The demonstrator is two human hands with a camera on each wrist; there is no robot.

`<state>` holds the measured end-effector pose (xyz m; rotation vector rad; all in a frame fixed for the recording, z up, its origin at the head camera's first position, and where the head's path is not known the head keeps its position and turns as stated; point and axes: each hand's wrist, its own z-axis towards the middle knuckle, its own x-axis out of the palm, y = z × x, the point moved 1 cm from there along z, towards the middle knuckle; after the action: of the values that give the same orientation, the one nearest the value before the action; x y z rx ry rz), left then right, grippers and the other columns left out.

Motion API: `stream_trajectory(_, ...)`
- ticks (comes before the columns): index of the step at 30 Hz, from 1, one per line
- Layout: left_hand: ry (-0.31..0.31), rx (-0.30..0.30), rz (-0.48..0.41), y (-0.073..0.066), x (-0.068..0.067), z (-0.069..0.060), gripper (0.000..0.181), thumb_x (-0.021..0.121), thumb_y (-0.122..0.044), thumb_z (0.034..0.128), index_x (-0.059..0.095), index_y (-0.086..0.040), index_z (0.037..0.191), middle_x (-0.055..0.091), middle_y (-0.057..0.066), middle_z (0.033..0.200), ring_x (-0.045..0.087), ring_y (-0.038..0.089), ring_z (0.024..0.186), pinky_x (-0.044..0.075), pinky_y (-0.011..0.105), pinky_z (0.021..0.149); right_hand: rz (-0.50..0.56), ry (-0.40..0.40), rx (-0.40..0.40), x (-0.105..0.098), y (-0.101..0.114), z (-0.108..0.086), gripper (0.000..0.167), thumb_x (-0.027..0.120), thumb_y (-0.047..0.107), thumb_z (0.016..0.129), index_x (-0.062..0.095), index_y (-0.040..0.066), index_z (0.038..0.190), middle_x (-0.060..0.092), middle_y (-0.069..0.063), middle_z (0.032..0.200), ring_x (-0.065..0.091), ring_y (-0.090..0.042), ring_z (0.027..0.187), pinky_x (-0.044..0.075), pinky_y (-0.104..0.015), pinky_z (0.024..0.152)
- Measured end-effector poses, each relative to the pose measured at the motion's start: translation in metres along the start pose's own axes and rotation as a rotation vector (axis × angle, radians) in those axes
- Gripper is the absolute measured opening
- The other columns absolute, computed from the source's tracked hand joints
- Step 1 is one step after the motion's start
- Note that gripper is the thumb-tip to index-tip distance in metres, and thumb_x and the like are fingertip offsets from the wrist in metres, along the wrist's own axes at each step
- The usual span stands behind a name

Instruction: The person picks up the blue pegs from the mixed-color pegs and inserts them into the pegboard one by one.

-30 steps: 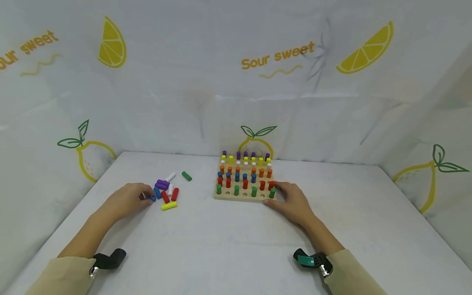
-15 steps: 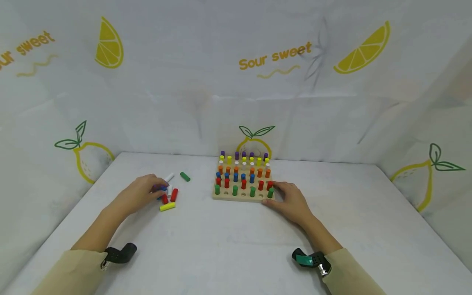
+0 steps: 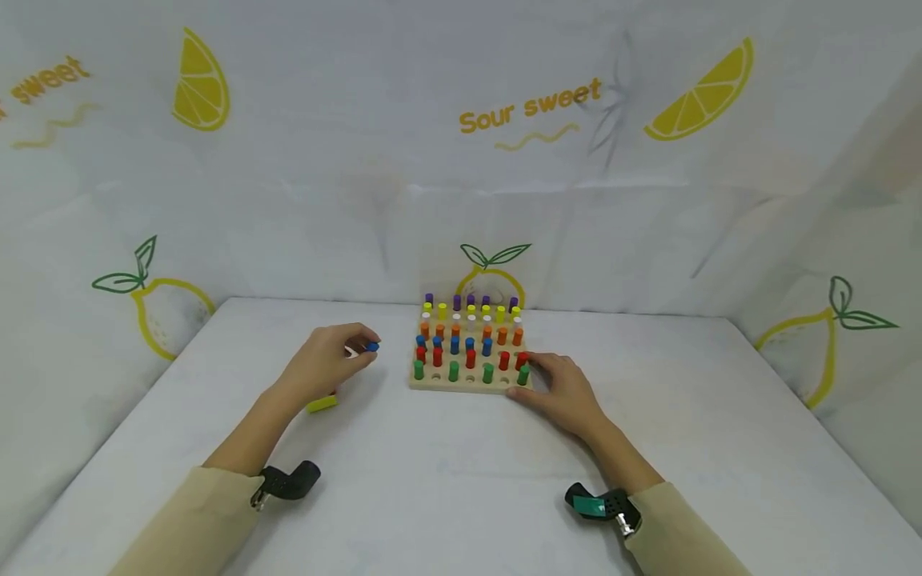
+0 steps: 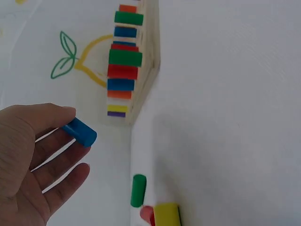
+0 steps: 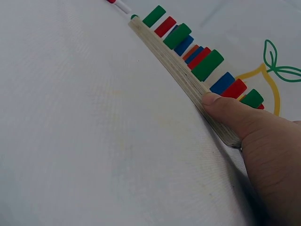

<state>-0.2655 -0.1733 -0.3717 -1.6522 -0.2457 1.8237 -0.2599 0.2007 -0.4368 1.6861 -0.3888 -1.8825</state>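
Observation:
My left hand [image 3: 327,364] pinches a small blue peg [image 4: 81,132] between thumb and fingertips, raised over the table to the left of the pegboard. The wooden pegboard [image 3: 468,386] bears rows of pegs in green, red, blue, orange, white, yellow and purple. Several holes show in its front row. With my right hand [image 3: 565,396] I grip the board's front right corner. In the right wrist view the thumb [image 5: 211,99] lies against the front edge; the other fingers are mostly hidden there.
A loose yellow peg [image 3: 322,404] lies on the white table [image 3: 461,496] below my left hand, which hides most of the other loose pegs. A green peg [image 4: 138,190] and part of a red one [image 4: 146,214] appear in the left wrist view. A lemon-print sheet [image 3: 324,160] stands behind.
My left hand has moved right from the loose pegs toward the pegboard, carrying the blue peg. My right hand stays at the board's corner. The whole head view has shifted slightly.

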Motion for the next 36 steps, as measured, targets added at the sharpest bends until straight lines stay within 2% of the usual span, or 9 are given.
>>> stream_trajectory(4,-0.032,0.012,-0.071,-0.022,0.005,0.011,0.022,0.071,-0.016,0.0945,0.071,-0.009,0.116,0.076,0.006,0.106,0.071,0.022,0.096,0.062,0.04,0.087,0.01,0.003,0.005,0.0,-0.001,0.0,0.074,0.077,0.051,0.085,0.056,0.01,0.143,0.059,-0.014,0.144,0.049,-0.036,0.138,0.039,-0.058,0.116)
stream_trajectory(9,-0.052,0.062,-0.14,-0.048,0.015,0.027,0.023,0.072,-0.016,0.0939,0.071,-0.009,0.115,0.076,0.007,0.107,0.071,0.022,0.098,0.062,0.038,0.087,0.012,-0.011,0.003,0.0,0.0,0.0,0.072,0.079,0.047,0.084,0.057,0.011,0.142,0.06,-0.013,0.143,0.049,-0.035,0.138,0.038,-0.058,0.116)
stream_trajectory(16,-0.116,0.104,-0.241,-0.073,0.037,0.046,0.023,0.077,-0.013,0.0896,0.071,-0.007,0.111,0.076,0.007,0.104,0.074,0.021,0.094,0.062,0.036,0.085,0.019,-0.002,0.006,0.001,0.0,0.001,0.072,0.079,0.048,0.083,0.057,0.013,0.143,0.06,-0.011,0.144,0.049,-0.033,0.139,0.038,-0.057,0.117)
stream_trajectory(22,-0.082,0.103,-0.289,-0.094,0.062,0.065,0.023,0.076,-0.015,0.0911,0.071,-0.008,0.113,0.075,0.007,0.107,0.075,0.021,0.095,0.063,0.032,0.083,0.019,-0.005,0.011,0.0,0.001,-0.001,0.072,0.079,0.048,0.083,0.058,0.012,0.142,0.061,-0.011,0.143,0.05,-0.034,0.138,0.038,-0.057,0.116)
stream_trajectory(29,-0.058,0.127,-0.332,-0.109,0.083,0.082,0.024,0.075,-0.014,0.0919,0.073,-0.008,0.115,0.076,0.007,0.109,0.075,0.02,0.094,0.063,0.029,0.076,0.039,-0.016,0.011,0.0,0.0,-0.002,0.07,0.079,0.048,0.083,0.059,0.013,0.141,0.061,-0.01,0.142,0.05,-0.033,0.137,0.039,-0.058,0.116)
stream_trajectory(36,-0.057,0.121,-0.327,-0.116,0.097,0.093,0.028,0.076,-0.019,0.0912,0.074,-0.008,0.117,0.077,0.003,0.106,0.074,0.019,0.094,0.061,0.031,0.079,0.014,-0.021,0.015,0.0,0.0,0.0,0.07,0.079,0.049,0.083,0.059,0.015,0.141,0.062,-0.008,0.142,0.05,-0.031,0.137,0.038,-0.056,0.117)
